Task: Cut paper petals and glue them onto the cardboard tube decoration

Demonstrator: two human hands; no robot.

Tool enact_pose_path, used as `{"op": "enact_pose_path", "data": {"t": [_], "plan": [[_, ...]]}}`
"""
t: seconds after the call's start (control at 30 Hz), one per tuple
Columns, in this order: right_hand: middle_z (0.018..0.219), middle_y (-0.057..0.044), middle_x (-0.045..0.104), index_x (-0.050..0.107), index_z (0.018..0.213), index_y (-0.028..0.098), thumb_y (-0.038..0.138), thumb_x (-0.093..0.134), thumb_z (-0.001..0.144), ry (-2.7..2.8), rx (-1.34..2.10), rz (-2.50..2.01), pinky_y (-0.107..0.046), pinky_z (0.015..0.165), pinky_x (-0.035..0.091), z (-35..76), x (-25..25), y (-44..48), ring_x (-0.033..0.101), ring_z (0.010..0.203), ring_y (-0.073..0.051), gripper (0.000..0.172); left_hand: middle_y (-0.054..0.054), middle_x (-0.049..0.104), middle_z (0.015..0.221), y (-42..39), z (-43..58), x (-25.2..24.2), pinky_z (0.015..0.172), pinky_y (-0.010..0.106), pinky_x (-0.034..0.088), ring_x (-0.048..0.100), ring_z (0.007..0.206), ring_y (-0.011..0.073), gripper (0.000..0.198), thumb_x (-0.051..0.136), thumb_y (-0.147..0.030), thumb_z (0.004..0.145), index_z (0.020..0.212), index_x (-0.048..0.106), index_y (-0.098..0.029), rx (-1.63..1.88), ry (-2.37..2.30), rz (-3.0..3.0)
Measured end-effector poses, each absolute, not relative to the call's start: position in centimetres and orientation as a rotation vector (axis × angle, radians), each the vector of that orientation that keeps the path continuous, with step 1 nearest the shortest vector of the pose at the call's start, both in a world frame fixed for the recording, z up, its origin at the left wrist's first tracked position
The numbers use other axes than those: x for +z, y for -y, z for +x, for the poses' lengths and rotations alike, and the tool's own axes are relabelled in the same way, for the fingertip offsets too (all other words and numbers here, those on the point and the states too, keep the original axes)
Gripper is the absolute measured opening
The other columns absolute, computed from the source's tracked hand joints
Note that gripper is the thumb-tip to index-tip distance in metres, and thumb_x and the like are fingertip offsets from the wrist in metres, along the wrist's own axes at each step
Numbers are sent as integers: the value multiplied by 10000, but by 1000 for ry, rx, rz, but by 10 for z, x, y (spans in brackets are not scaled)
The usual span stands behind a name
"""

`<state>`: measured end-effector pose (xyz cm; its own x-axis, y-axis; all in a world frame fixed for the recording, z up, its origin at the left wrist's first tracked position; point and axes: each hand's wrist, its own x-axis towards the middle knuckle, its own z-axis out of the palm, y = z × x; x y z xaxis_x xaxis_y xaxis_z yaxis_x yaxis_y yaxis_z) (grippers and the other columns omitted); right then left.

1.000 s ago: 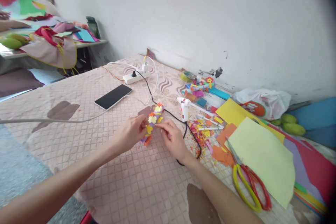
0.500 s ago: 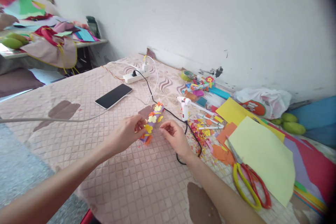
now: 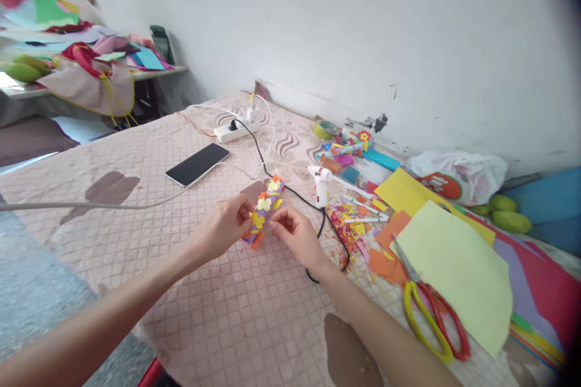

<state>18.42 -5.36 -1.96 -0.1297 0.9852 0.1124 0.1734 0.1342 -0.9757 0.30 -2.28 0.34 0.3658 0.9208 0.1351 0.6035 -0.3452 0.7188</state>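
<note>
A purple craft piece [image 3: 269, 207], decorated with small yellow, cream and orange flower cutouts, lies slantwise on the patterned tablecloth [image 3: 218, 320]. My left hand [image 3: 230, 221] has its thumb and fingers closed at the piece's lower left edge. On the other side, my right hand [image 3: 294, 231] is pinched, its fingertips close beside the piece. Whether anything small sits in that pinch, I cannot make out. A white glue gun [image 3: 320, 184] with a black cord stands just beyond my right hand.
Scissors [image 3: 424, 305] with yellow and red handles lie on pale green paper [image 3: 458, 272] at right, beside colourful scraps [image 3: 347, 224]. A phone [image 3: 197, 164] and a power strip [image 3: 236, 130] sit at the back left. A cable [image 3: 113, 207] crosses the cloth.
My right hand has moved slightly left, closer to the purple craft piece. My left hand stays at the piece's edge. The view has shifted very slightly.
</note>
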Motion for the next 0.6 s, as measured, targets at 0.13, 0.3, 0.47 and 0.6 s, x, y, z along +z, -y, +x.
{"op": "enact_pose_path", "data": {"t": [0.13,0.3,0.47,0.6], "plan": [[735,0,590,560,772,180,204,549,780,1582,1046,-1216,-243,600,432,182,-19,56,542,652,-119,28,-14,596,625,23,6,6,491,218,400,537,526,100,96,518,-192,717,811,524,-175,706,-1306,2052],[761,-7,607,564,790,185,199,543,785,1606,1066,-1210,-254,622,457,181,-22,56,568,691,-132,26,-13,588,615,22,8,2,465,209,381,539,521,100,74,512,-203,725,794,502,-176,685,-1266,2025],[786,-8,617,565,813,187,195,529,797,1609,1096,-1170,-264,655,470,181,-23,58,585,730,-135,41,-11,582,644,21,9,3,474,212,372,526,541,100,118,533,-202,699,807,490,-180,687,-1294,2058],[799,-12,622,569,829,186,207,531,800,1608,1105,-1170,-262,649,475,181,-23,58,589,748,-137,52,-20,571,617,21,11,6,470,212,359,513,531,101,121,525,-199,694,806,482,-183,644,-1304,2066]]}}
